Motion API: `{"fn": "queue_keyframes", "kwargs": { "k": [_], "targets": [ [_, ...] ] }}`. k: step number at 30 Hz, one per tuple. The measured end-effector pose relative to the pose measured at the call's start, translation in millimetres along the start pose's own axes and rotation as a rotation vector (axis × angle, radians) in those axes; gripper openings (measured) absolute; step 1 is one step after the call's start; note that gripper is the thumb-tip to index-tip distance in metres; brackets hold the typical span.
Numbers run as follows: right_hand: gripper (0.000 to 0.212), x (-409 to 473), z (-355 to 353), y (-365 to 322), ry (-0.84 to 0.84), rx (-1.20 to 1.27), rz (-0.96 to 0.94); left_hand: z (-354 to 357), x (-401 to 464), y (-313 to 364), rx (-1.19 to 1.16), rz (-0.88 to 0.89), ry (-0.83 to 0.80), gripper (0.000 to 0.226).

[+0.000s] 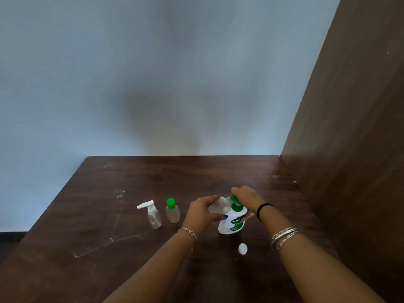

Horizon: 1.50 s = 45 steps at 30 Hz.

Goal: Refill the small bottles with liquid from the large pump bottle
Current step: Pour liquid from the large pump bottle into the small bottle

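Pale blue wall (153,73), scratched dark wooden table (131,182), brown wooden panel (354,138)

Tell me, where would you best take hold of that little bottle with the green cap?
Probably around the middle of its clear body, below the green cap. The green-capped bottle stands upright on the table, so a hand could come in level from the front. The white pump bottle stands close on its left, so pinching front and back looks safer than squeezing from the sides.
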State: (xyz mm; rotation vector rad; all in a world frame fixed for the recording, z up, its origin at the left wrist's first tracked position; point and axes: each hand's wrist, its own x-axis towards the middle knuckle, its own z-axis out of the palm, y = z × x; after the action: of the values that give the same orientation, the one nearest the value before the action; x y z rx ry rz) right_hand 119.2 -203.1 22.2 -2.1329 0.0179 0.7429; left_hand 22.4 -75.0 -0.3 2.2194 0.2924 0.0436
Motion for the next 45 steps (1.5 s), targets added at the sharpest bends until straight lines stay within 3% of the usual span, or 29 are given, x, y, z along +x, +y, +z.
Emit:
{"fn": "queue_keyframes", "kwargs": {
  "k": [4, 12, 20, 26, 28, 31, 33, 36, 39, 45],
  "targets": [
    [0.023, -2, 5, 2, 0.08, -0.041, -0.074, 2, -2, -3, -0.006, -0.015, 0.018, 0.063],
    [0.02, -3, 1, 1, -0.012, -0.001, -0.013, 2, -2, -1, -0.053, -0.018, 0.019, 0.064],
    [0.037, 3, 11, 7, 0.227, -0.112, -0.165, 1, -3, -1, -0.063, -0.021, 0.047, 0.058],
    [0.019, -5, 0, -1, 0.001, 0.0, -0.044, 0, -4, 2, -0.071, -0.016, 0.019, 0.059],
    [0.018, -4, -4, -4, -0.108, -0.058, -0.017, 0, -4, 3, -0.074, -0.011, 0.01, 0.059],
    [0.026, -7, -7, -13, -0.151, -0.116, 0.029, -1, -3, 3, -0.06, -0.002, 0.006, 0.059],
    [0.021, -7, -10, -18, -0.193, -0.202, 0.024, -2, -3, 2, -0.051, 0.0, 0.004, 0.06],
    [0.014, -7, -10, -21, -0.191, -0.147, 0.071, -3, -2, 2, -0.045, 0.004, -0.003, 0.061],
    [0.028, -3, -6, -24, -0.183, -0.118, 0.11, -4, 0, 2, -0.028, 0.005, -0.014, 0.062],
    [0.026, 12, 3, -21, -0.027, -0.296, -0.041, -6, 4, 2, -0.011, 0.006, -0.032, 0.063]
  ]
}}
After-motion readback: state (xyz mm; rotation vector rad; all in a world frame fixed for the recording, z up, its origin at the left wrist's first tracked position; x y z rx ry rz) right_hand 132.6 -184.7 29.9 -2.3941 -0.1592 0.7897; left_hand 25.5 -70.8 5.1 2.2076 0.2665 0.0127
